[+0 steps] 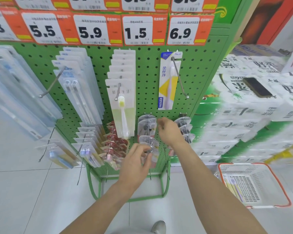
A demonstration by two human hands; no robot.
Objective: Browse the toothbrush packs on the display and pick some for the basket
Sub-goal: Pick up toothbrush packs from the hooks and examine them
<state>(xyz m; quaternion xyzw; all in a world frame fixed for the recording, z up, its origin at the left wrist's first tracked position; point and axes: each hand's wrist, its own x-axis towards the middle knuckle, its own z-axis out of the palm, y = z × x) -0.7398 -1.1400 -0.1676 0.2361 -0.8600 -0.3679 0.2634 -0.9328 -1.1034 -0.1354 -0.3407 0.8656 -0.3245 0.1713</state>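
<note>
At the pegboard's (159, 78) bottom edge, the left hand (134, 163) pinches a clear pack (150, 143); the right hand (168, 130), loosely curled, holds nothing; pulled askew, the pack may snag its hook.

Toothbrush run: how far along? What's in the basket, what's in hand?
Done: the basket on the floor already holds at least one pack, purple brush showing. In hand: the left hand grips a clear pack on a lower hook; whether it is off the hook is unclear. The right hand hovers loosely curled by the pegboard, holding nothing. Left: free that pack and drop it in the basket.
</note>
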